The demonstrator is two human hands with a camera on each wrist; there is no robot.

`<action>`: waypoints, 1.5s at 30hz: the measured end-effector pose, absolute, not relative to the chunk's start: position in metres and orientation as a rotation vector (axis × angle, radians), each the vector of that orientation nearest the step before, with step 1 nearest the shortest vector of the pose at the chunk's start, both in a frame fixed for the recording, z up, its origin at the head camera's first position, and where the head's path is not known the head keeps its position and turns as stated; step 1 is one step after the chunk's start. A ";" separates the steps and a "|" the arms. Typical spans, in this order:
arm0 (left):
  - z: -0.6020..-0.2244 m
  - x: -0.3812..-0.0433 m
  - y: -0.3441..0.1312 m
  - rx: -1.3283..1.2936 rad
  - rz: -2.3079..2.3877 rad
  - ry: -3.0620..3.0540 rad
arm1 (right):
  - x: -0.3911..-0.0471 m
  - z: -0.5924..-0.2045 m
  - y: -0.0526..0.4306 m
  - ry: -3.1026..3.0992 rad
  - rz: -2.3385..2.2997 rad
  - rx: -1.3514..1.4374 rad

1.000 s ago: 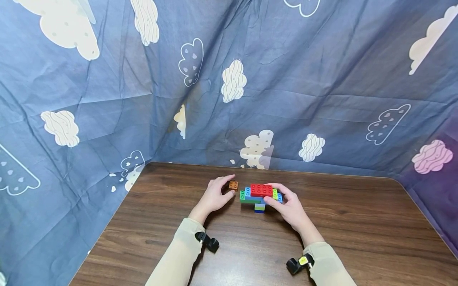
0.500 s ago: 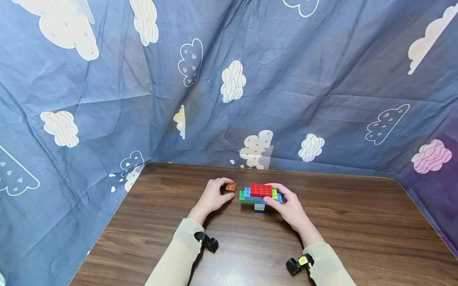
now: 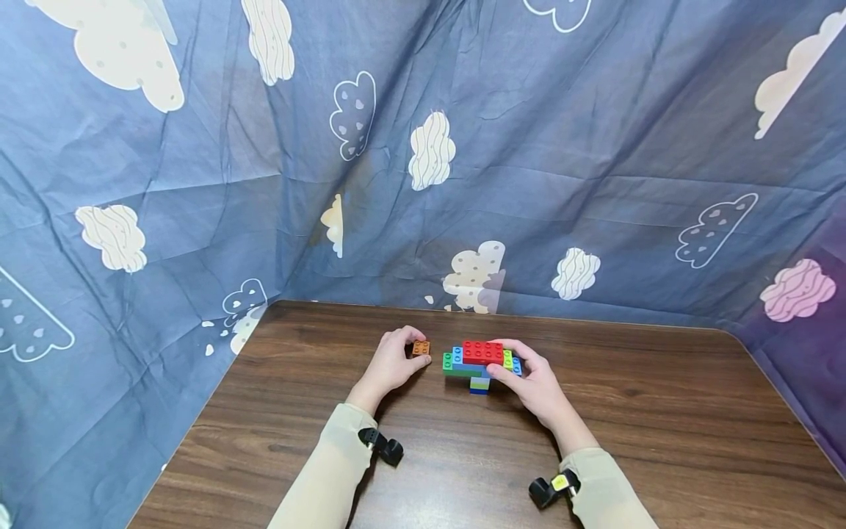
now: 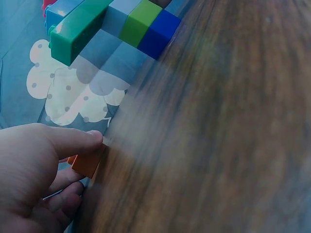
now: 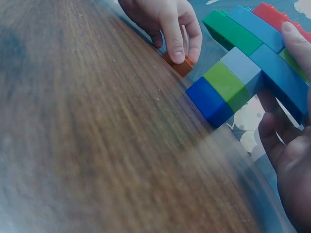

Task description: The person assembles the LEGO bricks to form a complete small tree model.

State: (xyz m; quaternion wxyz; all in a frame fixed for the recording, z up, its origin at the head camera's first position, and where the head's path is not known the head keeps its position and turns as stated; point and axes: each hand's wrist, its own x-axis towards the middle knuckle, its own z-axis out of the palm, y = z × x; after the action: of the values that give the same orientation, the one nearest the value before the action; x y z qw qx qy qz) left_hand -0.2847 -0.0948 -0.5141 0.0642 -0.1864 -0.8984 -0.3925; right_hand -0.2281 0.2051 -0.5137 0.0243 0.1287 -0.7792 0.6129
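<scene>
My left hand [image 3: 391, 361] pinches a small orange-brown toy brick [image 3: 421, 348] between thumb and fingers, low at the tabletop. In the left wrist view the thumb lies along the near side of this orange brick [image 4: 87, 164]. To its right stands a toy-brick structure [image 3: 482, 353], with a red brick on top over blue, green and lime ones. Its narrow column [image 5: 216, 94] of grey, lime and dark blue bricks meets the table. My right hand [image 3: 537, 378] grips the structure's right end, thumb in front and fingers behind.
Both hands work over a dark wood-grain table [image 3: 661, 411]. Behind it hangs a blue cloth [image 3: 515, 176] with cloud prints, close along the table's back edge. Each wrist wears a black camera strap [image 3: 380, 444].
The orange brick has slid slightly left and nearer, away from the structure, as my left fingers closed round it. The right hand and the structure have stayed put.
</scene>
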 end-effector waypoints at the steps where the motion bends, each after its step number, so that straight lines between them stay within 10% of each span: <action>1: -0.514 -0.285 -0.095 -0.564 -1.180 -2.714 | -0.228 -0.514 0.205 -2.412 1.894 0.397; 45: -0.512 -0.288 -0.092 -0.527 -1.218 -2.622 | -0.229 -0.517 0.206 -2.466 1.872 0.354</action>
State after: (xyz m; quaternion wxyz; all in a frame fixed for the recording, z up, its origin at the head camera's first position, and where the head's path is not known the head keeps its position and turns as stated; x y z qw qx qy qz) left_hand -0.2877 -0.0915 -0.5118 0.1010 -0.1785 -0.8876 -0.4123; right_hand -0.2294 0.2058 -0.5169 0.0129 0.1137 -0.7913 0.6006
